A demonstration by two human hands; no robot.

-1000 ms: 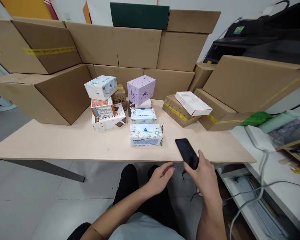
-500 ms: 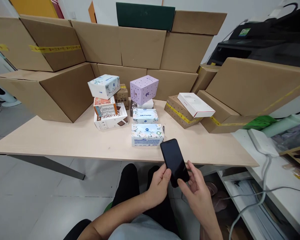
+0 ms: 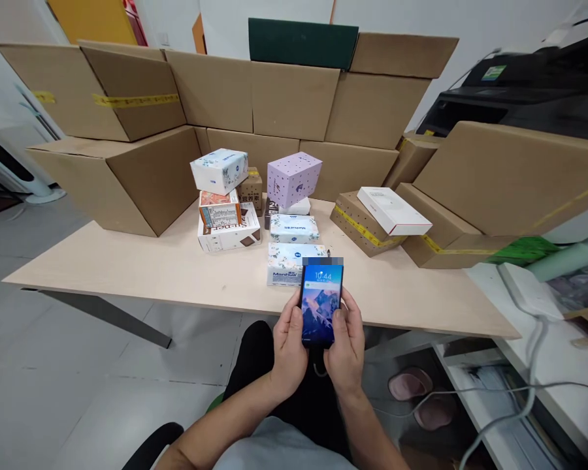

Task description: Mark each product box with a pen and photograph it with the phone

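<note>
A smartphone (image 3: 321,310) stands upright between my two hands above the table's front edge, its screen lit with the time 10:44 over a mountain picture. My left hand (image 3: 290,349) grips its left side, thumb along the edge. On the opposite side my right hand (image 3: 347,346) closes round it in the same way. Just behind the phone lies a floral tissue pack (image 3: 284,264), partly hidden by it. A second tissue pack (image 3: 294,228) sits farther back, and a purple dotted box (image 3: 294,179) rests on smaller boxes behind that.
Left of the tissue packs, a floral pack (image 3: 219,171) tops a stack on a white box (image 3: 230,230). To the right, a flat white box (image 3: 394,210) lies on a brown dotted box (image 3: 355,225). Large cardboard boxes (image 3: 294,98) wall the table (image 3: 142,271). Cables (image 3: 532,385) hang at right.
The phone's dark screen has lit up. It has turned from tilted to upright and shifted left. My right hand has closed on its right side. The view has shifted slightly.
</note>
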